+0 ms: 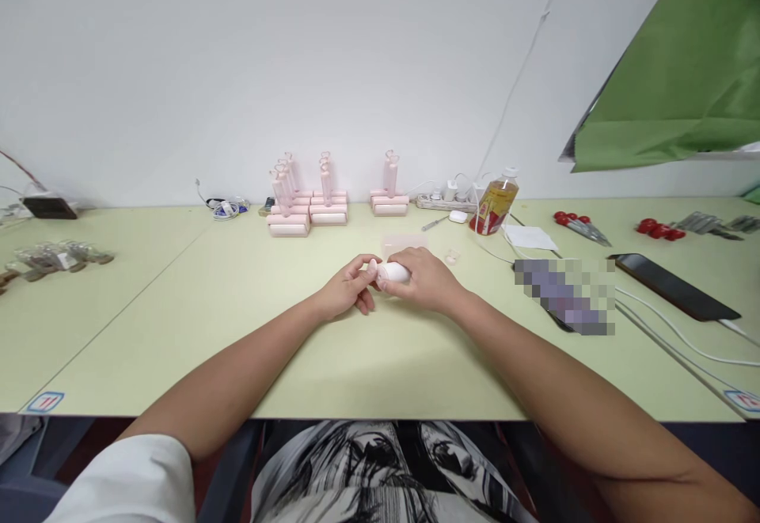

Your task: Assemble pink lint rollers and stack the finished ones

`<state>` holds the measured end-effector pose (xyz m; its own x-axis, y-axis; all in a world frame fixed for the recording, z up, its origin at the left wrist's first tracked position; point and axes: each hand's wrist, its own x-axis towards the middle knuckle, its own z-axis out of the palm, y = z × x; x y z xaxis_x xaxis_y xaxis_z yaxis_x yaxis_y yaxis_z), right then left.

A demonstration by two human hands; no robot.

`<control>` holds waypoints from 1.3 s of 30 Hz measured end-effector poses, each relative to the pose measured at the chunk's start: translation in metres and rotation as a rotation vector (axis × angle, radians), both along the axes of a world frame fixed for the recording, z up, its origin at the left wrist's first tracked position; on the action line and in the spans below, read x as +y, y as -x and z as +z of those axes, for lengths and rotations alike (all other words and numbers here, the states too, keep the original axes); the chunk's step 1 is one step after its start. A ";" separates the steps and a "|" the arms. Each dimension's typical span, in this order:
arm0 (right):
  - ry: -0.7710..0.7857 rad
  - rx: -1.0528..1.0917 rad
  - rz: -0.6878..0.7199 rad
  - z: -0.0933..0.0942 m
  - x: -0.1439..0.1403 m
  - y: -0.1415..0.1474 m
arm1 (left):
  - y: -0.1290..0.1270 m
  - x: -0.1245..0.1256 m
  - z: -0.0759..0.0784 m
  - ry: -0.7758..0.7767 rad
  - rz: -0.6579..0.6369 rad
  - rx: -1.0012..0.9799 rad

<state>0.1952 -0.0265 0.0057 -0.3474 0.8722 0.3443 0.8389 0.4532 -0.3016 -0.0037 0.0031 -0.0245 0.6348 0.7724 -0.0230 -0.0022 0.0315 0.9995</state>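
In front of me, a short pale pink-white cylinder (394, 273) lies in the grip of my right hand (432, 279), its end facing left. My left hand (349, 287) pinches a small round pale piece (373, 265) between thumb and forefinger, right at that end of the cylinder. Whether the two parts touch I cannot tell. Just behind my right hand lies a pale pink translucent part (404, 244), partly hidden by the fingers. A small clear pinkish piece (452, 256) rests to its right.
Along the wall stand several pink units (289, 226) with clear upright tubes. Right of them are a power strip (445, 203), a screwdriver (435, 223), a white case (457, 217) and a drink bottle (494, 203). Phones, cables and red-handled tools (579, 226) occupy the right side; glass bottles (59, 258) lie left.
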 end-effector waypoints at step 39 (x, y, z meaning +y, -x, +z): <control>0.010 -0.102 -0.064 0.015 -0.006 0.007 | -0.006 -0.003 -0.012 -0.324 0.203 0.012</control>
<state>0.1880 -0.0326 0.0203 -0.3239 0.8969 0.3012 0.8923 0.3954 -0.2177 0.0024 -0.0002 -0.0364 0.4692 0.8508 0.2365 0.0362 -0.2861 0.9575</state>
